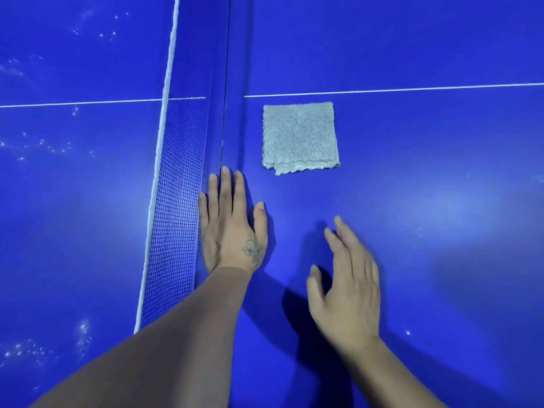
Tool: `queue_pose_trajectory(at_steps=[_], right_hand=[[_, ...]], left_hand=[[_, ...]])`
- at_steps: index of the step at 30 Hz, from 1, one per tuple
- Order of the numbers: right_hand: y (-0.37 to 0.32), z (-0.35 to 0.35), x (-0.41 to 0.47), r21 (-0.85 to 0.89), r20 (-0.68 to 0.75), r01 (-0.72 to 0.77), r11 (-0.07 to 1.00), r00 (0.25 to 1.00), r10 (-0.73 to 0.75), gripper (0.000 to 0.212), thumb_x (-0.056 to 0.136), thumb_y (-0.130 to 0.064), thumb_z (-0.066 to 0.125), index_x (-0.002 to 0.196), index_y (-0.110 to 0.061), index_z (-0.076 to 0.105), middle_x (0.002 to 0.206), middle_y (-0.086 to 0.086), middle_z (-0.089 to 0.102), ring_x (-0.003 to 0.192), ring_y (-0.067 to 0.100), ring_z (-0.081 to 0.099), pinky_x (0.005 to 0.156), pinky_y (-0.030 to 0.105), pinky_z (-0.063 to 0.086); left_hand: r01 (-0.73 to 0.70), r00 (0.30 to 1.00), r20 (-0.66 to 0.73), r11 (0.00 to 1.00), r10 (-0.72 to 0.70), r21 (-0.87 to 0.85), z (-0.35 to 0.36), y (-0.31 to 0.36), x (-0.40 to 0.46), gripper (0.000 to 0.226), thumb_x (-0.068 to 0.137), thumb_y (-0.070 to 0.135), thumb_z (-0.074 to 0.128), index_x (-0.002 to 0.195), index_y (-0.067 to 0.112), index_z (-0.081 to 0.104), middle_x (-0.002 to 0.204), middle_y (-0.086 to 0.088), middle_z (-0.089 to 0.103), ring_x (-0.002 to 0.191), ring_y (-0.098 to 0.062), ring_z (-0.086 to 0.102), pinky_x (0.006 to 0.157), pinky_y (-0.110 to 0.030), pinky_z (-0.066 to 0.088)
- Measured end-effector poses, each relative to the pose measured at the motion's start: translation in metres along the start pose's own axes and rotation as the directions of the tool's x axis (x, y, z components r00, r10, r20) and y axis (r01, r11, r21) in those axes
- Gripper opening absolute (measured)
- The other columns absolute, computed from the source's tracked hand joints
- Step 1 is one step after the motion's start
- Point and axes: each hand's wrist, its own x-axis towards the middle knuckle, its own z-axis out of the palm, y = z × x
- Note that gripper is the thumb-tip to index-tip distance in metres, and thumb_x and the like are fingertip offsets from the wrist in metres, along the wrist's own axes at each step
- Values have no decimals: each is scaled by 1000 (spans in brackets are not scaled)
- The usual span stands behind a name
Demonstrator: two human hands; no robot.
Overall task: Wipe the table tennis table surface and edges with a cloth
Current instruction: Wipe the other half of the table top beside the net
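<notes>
- The folded grey cloth lies on the blue table tennis table, just right of the net.
- The left hand lies flat beside the net, fingers straight, holding nothing.
- The right hand hovers with relaxed fingers, empty.

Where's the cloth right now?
The folded grey cloth lies flat on the blue table, right of the net, just below the white line, beyond both hands.

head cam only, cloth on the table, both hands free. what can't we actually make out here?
- Table edges: cut off by the frame in the head view.
- Cloth underside: hidden by the folded cloth itself.
- Right hand: motion-blurred; contact with the table unclear.
- Table under the left hand and forearm: covered.
- Specks beyond the net: too small to tell dust from drops.
</notes>
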Motion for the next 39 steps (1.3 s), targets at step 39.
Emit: queue_pose_trajectory(at_steps=[39], right_hand=[[-39, 55, 222, -385, 93, 150, 911, 988, -123, 76, 107, -54, 17, 169, -11, 16, 177, 7, 12, 164, 34, 5, 132, 55, 3]], left_hand=[[8, 997, -76, 995, -16, -102, 4, -3, 1, 63, 110, 41, 39, 168, 16, 34, 179, -3, 20, 167, -24, 10, 134, -50, 10]])
